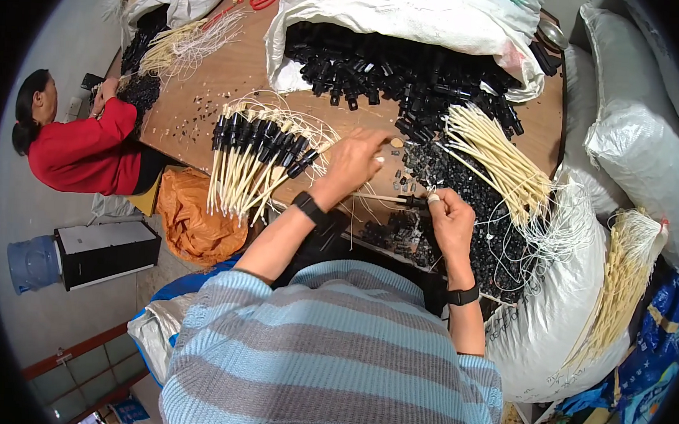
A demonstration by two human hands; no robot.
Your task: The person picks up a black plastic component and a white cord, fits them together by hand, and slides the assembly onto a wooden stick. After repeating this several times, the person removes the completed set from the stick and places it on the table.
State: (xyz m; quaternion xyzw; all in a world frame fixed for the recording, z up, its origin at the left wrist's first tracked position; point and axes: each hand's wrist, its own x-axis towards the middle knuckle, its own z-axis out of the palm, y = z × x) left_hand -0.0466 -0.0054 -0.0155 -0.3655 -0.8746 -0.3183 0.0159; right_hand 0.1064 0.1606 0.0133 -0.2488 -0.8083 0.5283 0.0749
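Observation:
My right hand (pixel 454 222) is closed, thumb and fingers pinching a small black plastic fitting (pixel 414 202). From that fitting a cream stick (pixel 380 198) runs leftward across the table's near edge. Over the table, my left hand (pixel 351 163) reaches to the right with fingers apart and nothing visible in it. A small tan disc (pixel 396 143) lies beside its fingertips. To the left of it, a fanned bundle of cream sticks with black fittings (pixel 258 154) lies at the table edge, thin white strings trailing from its far end.
Small black pieces (pixel 492 228) are spread under and around my right hand. Plain cream sticks (pixel 503 163) with strings lie on them. A white sack (pixel 411 16) spills black fittings (pixel 362 71) at the back. A person in red (pixel 89 145) sits at the left; bulging sacks (pixel 644 120) stand right.

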